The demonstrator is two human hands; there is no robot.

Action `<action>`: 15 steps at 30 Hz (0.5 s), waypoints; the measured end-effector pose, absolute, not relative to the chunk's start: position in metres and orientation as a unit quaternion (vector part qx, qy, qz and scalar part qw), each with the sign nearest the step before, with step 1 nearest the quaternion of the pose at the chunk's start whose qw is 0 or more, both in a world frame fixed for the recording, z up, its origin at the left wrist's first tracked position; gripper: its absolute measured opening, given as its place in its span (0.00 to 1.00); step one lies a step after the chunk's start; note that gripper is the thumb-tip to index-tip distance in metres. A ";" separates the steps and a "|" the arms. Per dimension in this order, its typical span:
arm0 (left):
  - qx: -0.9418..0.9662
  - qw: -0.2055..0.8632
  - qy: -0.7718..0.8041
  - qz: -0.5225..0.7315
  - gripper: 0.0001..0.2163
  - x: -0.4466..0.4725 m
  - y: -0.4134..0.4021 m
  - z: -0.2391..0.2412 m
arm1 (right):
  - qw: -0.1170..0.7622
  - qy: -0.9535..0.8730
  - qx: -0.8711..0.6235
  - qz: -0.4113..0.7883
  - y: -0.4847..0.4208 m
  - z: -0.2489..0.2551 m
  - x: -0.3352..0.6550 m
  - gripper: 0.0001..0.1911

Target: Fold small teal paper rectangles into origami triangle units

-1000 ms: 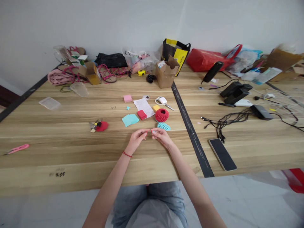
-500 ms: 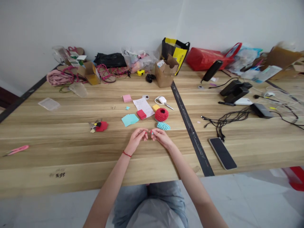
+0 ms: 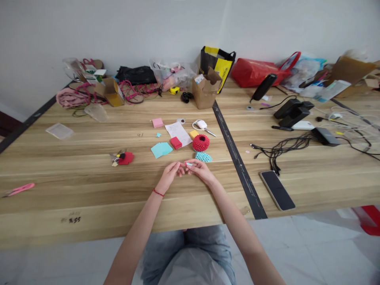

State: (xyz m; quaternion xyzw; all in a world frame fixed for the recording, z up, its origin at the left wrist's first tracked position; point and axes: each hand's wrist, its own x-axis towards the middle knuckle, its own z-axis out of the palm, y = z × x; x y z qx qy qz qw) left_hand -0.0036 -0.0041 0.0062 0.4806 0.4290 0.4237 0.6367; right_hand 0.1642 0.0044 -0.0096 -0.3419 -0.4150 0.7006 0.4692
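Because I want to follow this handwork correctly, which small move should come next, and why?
Perhaps the left grip should help steady the small red and pale-blue piece: the right grip pinches it, and the left is close beside it.

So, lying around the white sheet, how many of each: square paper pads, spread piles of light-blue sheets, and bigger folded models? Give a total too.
Square pads: 3 (pink pad, red pad, yellow pad)
Light-blue sheet pile: 1
Bigger folded models: 2 (red model, light-blue model)
Total: 6
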 end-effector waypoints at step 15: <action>0.465 0.641 0.412 0.451 0.13 -0.004 -0.006 0.010 | 0.474 -0.412 -0.323 0.708 0.002 -0.005 0.165 0.13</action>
